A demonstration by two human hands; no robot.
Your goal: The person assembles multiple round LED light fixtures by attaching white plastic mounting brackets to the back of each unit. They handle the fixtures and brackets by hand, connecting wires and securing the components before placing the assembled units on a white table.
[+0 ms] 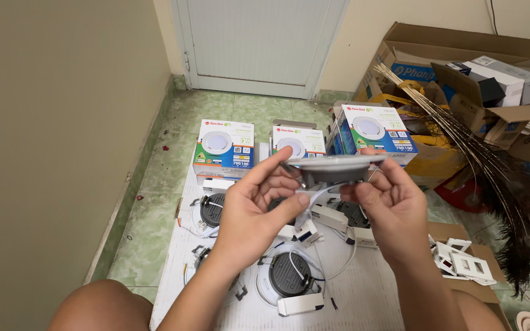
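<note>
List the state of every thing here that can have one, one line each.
Left hand: grip closed on the downlight.
Right hand: grip closed on the downlight.
Downlight: lifted, held level.
Door: shut.
Lamp boxes: closed, upright.
Big carton: flaps open.

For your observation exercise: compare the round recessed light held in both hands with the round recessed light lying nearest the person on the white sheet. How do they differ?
The held round light is raised, gripped by the left hand and right hand, seen edge-on; the lying round light rests flat on the white sheet, dark back upward. Both trail white wires.
</note>
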